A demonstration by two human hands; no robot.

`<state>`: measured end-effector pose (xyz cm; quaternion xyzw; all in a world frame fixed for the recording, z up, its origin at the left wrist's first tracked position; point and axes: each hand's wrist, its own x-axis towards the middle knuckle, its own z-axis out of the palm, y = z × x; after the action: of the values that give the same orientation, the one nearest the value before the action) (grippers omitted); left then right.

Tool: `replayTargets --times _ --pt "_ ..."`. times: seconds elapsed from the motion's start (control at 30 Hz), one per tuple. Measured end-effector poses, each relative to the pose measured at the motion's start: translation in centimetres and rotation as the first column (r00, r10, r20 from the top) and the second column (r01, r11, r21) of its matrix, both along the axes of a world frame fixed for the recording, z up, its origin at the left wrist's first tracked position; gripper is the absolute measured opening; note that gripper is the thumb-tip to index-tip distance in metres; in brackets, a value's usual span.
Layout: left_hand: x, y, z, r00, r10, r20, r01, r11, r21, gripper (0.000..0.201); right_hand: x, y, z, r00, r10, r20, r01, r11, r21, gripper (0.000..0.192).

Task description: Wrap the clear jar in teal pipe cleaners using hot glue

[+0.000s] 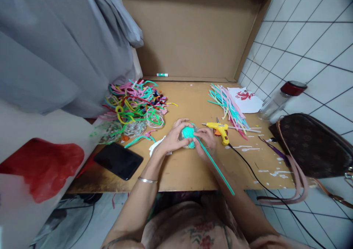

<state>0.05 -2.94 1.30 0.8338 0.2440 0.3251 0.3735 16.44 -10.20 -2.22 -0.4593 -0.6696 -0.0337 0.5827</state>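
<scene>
Holding the turquoise-wrapped piece (pixel 188 132) just left of the glue gun (pixel 217 126), the left hand (pixel 175 137) had a curled grip; the right hand (pixel 207 143) pinched the green strip (pixel 216 165), which a slackened pinch could have let unwind.

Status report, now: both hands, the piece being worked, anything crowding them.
Left hand gripping turquoise-covered round piece. Right hand holding green strip at the piece. Yellow glue gun lying close by right hand.
</scene>
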Motion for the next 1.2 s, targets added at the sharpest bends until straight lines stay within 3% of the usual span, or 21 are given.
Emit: replayTargets --times 0.77,1.2 --pt "0.0 -0.3 -0.2 1.000 -0.027 -0.006 0.028 0.997 0.074 0.034 0.0 0.2 -0.2 0.999 -0.046 -0.022 0.046 0.999 -0.019 0.017" --pt "0.7 0.1 -1.8 0.999 0.001 -0.041 0.007 0.979 0.203 0.074 -0.2 0.7 -0.6 0.989 -0.098 -0.112 0.094 0.995 -0.038 0.019"
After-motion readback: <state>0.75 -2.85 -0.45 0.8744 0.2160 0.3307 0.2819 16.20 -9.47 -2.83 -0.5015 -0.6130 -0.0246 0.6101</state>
